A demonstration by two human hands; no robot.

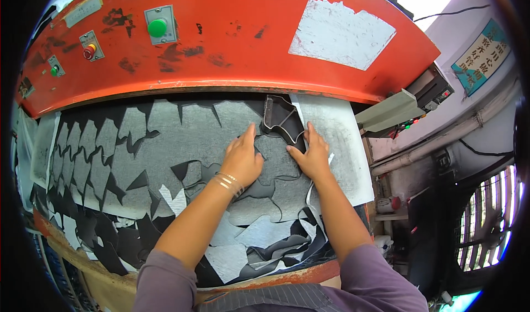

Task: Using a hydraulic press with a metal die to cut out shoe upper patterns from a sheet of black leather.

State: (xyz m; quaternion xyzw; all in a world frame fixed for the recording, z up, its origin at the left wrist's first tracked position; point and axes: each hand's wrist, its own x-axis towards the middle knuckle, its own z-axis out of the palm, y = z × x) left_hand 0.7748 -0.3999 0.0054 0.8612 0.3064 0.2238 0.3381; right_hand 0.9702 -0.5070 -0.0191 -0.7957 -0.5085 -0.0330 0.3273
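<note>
A dark metal cutting die with a raised, bent outline stands on the grey sheet material, close under the red machine's edge. The thumb and fingers of my right hand straddle the die's near right end and grip it. My left hand lies on the sheet to the left of the die, fingers stretched forward and thumb apart, with nothing seen in it. Around the left hand are cut outlines and loose dark pieces. Rows of cut-out gaps with dark points run along the sheet's left part.
The red machine beam spans the far side, with a green button and a red knob. Black and grey offcuts lie along the near edge. A white board shows at right, below a metal bracket.
</note>
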